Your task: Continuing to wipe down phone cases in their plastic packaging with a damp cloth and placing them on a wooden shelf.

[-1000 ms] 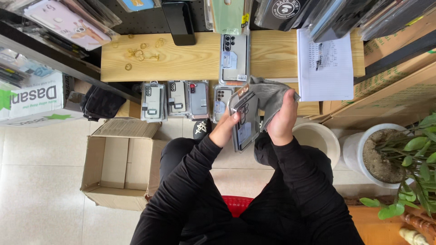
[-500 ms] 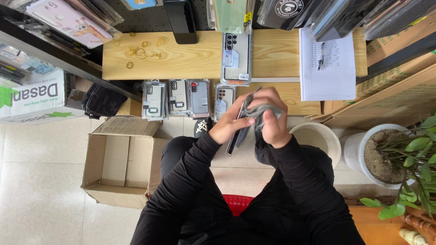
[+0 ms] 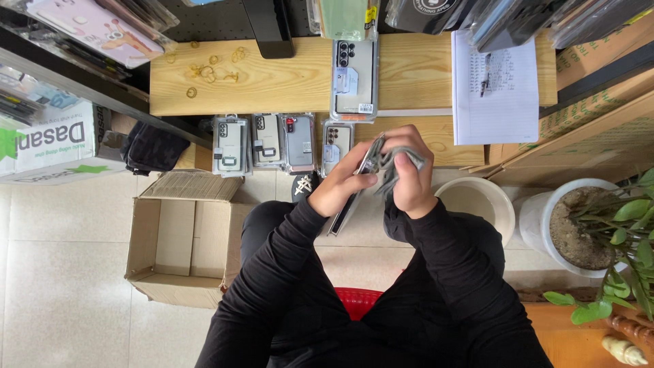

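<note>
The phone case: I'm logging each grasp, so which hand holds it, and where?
The left hand grips the phone case around its upper half, edge-on; the right hand presses a grey cloth against it.

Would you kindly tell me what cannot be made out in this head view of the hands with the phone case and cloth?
- Phone case: seen edge-on, its face is hidden; the left hand covers its middle.
- Grey cloth: bunched in the right hand; its full shape is hidden by the fingers.
- Writing on the paper sheet: too small.
- Potted plant: cut off by the right edge.
</note>
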